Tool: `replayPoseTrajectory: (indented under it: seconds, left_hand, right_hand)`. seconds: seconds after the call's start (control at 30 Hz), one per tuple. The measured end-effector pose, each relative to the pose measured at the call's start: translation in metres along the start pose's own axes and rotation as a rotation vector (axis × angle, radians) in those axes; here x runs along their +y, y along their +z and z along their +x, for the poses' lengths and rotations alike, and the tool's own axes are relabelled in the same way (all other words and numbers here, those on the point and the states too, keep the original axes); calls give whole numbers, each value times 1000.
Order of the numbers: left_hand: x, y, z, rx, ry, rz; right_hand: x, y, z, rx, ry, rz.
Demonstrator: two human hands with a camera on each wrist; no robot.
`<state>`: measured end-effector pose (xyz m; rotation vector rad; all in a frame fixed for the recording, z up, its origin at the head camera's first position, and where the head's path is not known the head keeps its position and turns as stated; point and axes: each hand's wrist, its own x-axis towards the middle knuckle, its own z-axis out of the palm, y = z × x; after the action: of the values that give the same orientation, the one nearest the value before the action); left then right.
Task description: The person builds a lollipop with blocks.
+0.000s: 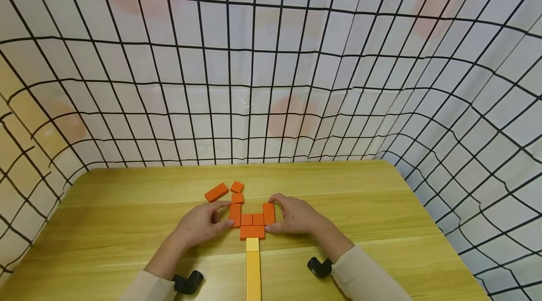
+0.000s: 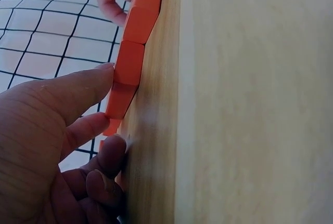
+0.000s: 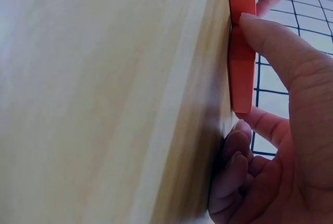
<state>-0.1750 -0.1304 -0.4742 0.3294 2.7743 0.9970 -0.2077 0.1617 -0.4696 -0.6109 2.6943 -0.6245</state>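
Orange blocks form a fork-like shape on the table: a crosswise block (image 1: 252, 233), two small square blocks behind it, and a lengthwise block on each side. My left hand (image 1: 196, 223) holds the left lengthwise block (image 1: 235, 215), thumb near its front corner and index finger by its back end. With thumb and index finger at its two ends, my right hand (image 1: 298, 216) pinches the right lengthwise block (image 3: 242, 70). Below the crosswise block, a small pale yellow block (image 1: 252, 244) and a long yellow strip (image 1: 253, 275) run toward me.
Loose orange pieces lie behind the left lengthwise block: a small block (image 1: 237, 198), another small one (image 1: 237, 186) and a longer block (image 1: 216, 192). A black grid net (image 1: 250, 87) over pale sheeting encloses the wooden table (image 1: 360, 188) at the back and sides.
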Motion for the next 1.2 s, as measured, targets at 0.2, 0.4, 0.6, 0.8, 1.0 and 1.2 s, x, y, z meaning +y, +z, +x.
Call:
replayPoseTrajectory:
  seconds: [0.2, 0.4, 0.6, 0.8, 1.0, 1.2]
  left_hand:
    - [-1, 0, 1, 8, 8, 0]
    - [-2, 1, 2, 9, 5, 8]
    - [-3, 2, 2, 4, -5, 7]
    - [-3, 2, 1, 13, 4, 3]
    - [-4, 2, 1, 16, 5, 7]
    - [-3, 2, 1, 13, -2, 14]
  right_hand:
    - [2, 0, 1, -2, -7, -13]
    - [2, -1, 2, -2, -3, -10]
    - [4, 0, 2, -17, 0, 19]
    - [8, -1, 0, -18, 15, 115]
    - [8, -2, -1, -24, 11, 125]
    - [8, -1, 0, -29, 12, 119]
